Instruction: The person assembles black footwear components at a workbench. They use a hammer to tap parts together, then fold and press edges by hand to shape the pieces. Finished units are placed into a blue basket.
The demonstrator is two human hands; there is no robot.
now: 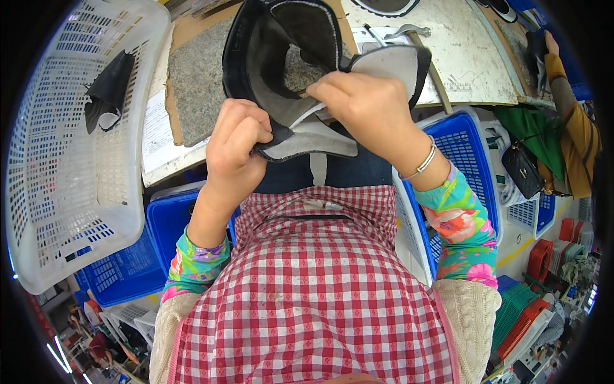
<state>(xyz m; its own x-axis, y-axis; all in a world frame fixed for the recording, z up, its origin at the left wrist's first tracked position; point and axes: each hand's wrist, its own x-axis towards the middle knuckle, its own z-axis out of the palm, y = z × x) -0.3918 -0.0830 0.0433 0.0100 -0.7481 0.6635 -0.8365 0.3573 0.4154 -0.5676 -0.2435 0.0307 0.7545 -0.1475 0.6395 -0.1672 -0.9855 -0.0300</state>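
Between my two hands is a boot upper (265,61), black outside with a grey-brown lining, spread so that I look into its opening. My left hand (238,137) is closed on the black edge at its near left corner. Thumb and fingers of my right hand (368,105) pinch the lining along a pale seam near the middle. Light grey flaps hang towards me and stick out to the right. The upper's near part is over the table's front edge, in front of my apron (313,275). The fingertips of my right hand are partly hidden.
A grey mat (198,77) lies on the worktable (492,83). Right of the upper are a hammer (435,77) and a metal wrench (406,30). A white basket (121,185) with a black piece (110,93) stands left; blue crates (470,134) sit below. Another person's arm (569,121) reaches in far right.
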